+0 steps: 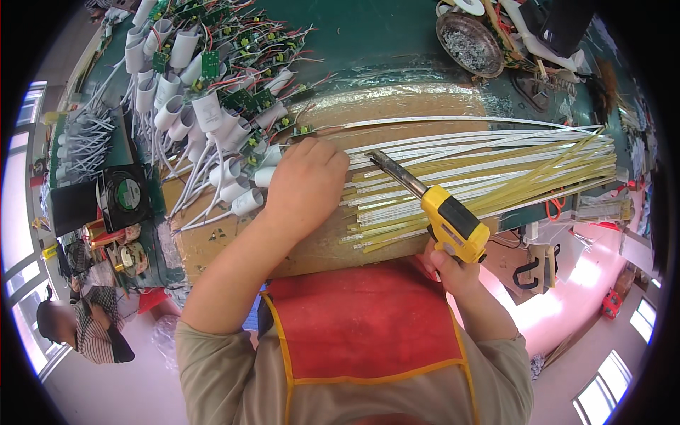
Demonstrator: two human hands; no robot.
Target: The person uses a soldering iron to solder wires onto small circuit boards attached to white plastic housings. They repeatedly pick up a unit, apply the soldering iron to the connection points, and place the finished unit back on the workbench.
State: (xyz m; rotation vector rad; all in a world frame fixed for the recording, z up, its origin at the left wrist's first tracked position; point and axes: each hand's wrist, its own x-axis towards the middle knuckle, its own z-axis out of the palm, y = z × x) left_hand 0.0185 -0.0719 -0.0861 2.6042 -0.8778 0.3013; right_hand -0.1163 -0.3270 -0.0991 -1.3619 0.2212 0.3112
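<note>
My right hand (450,268) is wrapped round the lower part of a yellow and black soldering gun (457,225). The gun's metal barrel slants up and left, and its tip lies over the left part of a bundle of long, thin LED strips (489,164), some white side up, some yellowish. Closed with its fingers curled down, my left hand (308,183) is at the left ends of these strips; what its fingertips hold is hidden. Just left of it lie white cylindrical housings (246,202) with white cables, and small green circuit boards (244,101) with thin red and white wires.
A brown cardboard sheet (304,258) lies under the work on the green table (368,28). At the back right stands a round dish (471,46) of silvery bits. A black fan (126,196) is at the left edge. Another person (85,326) is at lower left.
</note>
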